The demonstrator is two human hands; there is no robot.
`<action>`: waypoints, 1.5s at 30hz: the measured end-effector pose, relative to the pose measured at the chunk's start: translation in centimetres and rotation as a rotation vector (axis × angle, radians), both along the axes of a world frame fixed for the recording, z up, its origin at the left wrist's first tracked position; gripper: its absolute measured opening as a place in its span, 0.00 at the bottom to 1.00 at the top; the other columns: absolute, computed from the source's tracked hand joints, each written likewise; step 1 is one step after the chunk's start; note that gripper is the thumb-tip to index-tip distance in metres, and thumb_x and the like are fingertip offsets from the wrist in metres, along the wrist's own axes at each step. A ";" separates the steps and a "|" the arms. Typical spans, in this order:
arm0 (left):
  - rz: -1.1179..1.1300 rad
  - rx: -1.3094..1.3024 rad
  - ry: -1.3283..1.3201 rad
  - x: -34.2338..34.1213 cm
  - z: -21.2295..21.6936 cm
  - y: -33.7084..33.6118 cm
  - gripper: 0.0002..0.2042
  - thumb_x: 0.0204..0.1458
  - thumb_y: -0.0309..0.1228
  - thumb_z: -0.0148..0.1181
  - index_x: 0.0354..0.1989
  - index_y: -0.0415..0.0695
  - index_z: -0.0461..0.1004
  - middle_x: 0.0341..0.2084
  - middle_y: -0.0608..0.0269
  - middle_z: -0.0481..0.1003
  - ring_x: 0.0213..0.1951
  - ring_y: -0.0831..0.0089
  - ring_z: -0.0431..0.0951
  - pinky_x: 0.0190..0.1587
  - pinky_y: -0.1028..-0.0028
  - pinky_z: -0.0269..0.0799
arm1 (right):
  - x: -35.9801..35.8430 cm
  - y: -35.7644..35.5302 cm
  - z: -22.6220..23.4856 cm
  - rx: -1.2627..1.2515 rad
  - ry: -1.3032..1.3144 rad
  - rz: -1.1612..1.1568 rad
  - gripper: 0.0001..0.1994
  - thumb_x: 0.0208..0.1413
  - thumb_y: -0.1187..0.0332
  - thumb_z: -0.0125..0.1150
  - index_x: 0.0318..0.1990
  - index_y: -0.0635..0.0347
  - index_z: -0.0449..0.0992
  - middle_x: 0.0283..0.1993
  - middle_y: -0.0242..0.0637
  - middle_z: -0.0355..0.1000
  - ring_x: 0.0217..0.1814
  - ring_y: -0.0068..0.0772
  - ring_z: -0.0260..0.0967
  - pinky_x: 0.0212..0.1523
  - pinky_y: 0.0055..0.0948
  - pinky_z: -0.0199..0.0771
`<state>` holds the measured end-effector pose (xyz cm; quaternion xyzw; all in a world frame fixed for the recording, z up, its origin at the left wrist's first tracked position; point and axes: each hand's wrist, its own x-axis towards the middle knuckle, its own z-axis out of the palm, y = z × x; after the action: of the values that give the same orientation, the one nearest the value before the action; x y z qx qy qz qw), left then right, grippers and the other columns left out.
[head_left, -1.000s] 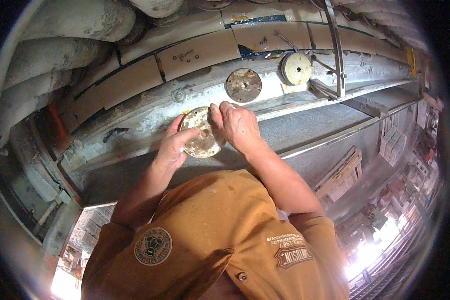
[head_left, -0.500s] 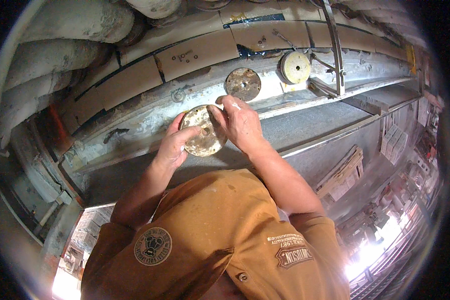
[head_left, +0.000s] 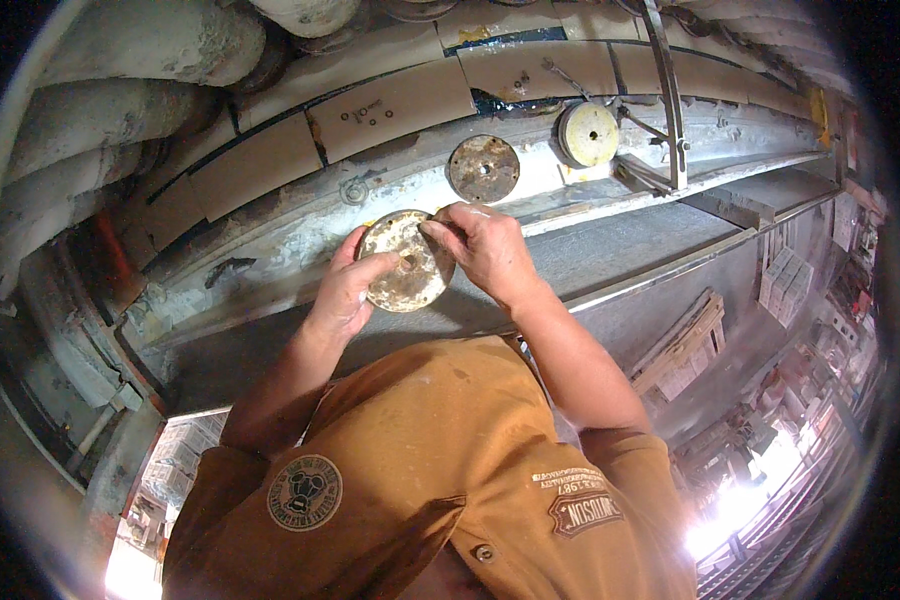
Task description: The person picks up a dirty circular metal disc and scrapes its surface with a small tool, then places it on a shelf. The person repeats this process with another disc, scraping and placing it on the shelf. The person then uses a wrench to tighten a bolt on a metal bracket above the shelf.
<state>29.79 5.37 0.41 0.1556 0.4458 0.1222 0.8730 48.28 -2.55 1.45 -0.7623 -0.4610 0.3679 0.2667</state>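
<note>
Both hands grip a round, flat metal disc (head_left: 406, 261) — pale, crusted and rust-stained, with a small hole at its centre — just above the dusty grey bench (head_left: 610, 250). The left hand (head_left: 347, 290) clasps its rim at 8 o'clock, thumb across the face, while the right hand (head_left: 483, 246) pinches the rim at 2 o'clock. Beyond, at 1 o'clock, lie a rusty brown perforated disc (head_left: 483, 168) and a cream-coloured round disc (head_left: 588, 133) — well apart from the held one.
</note>
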 end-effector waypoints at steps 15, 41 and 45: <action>-0.031 0.031 0.056 0.0 -0.3 -0.4 0.18 0.50 0.18 0.54 0.52 0.38 0.66 0.42 0.60 0.75 0.42 0.72 0.77 0.46 0.71 0.74 | -0.3 -0.2 -0.9 0.006 -0.257 0.215 0.10 0.56 0.63 0.57 0.29 0.62 0.72 0.29 0.50 0.73 0.32 0.54 0.72 0.32 0.44 0.74; -0.077 0.139 0.122 0.4 0.2 -0.3 0.17 0.49 0.17 0.55 0.49 0.38 0.67 0.40 0.61 0.75 0.40 0.74 0.76 0.44 0.73 0.74 | -1.0 -0.1 -1.5 -0.026 -0.321 0.139 0.18 0.61 0.57 0.51 0.24 0.60 0.70 0.17 0.47 0.70 0.22 0.53 0.71 0.23 0.43 0.72; -0.055 0.103 0.115 0.4 0.3 -0.2 0.17 0.49 0.18 0.55 0.49 0.38 0.66 0.40 0.59 0.75 0.40 0.73 0.77 0.44 0.72 0.74 | -0.8 0.3 -1.0 -0.030 -0.317 0.126 0.20 0.62 0.54 0.49 0.23 0.58 0.71 0.18 0.47 0.71 0.22 0.52 0.72 0.24 0.44 0.72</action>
<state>30.21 5.19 0.67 0.2191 0.4839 0.1118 0.8398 47.44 -2.24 0.48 -0.7842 -0.5387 0.2660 0.1555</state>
